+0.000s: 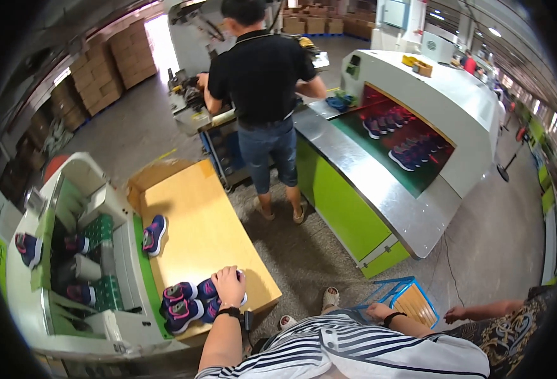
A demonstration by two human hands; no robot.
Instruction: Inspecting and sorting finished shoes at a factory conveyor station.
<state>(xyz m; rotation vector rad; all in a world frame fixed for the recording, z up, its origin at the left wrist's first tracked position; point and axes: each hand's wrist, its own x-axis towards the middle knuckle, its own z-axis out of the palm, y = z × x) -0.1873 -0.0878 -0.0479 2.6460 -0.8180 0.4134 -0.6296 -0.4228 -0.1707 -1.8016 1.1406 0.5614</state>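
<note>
My left hand [229, 287] is over a dark navy and pink sneaker [242, 276], its fingers curled round the shoe at the near end of a pale wooden table. Beside it, more sneakers [182, 307] sit close together at the table's left near corner. Farther up the left edge, a single sneaker [155, 235] lies apart from them. My right hand [379, 311] is near my lap, close to a blue-framed stool with a wooden seat [414, 304]. Its fingers look loosely curled, with nothing visible in them.
Left of the wooden table [209, 215] stands a white machine [117, 271] with sneakers on it. Ahead, a person in a black shirt [262, 76] faces away. A green-sided conveyor [335, 196] carries sneakers at a tunnel opening. Another person's hand [456, 314] is at right.
</note>
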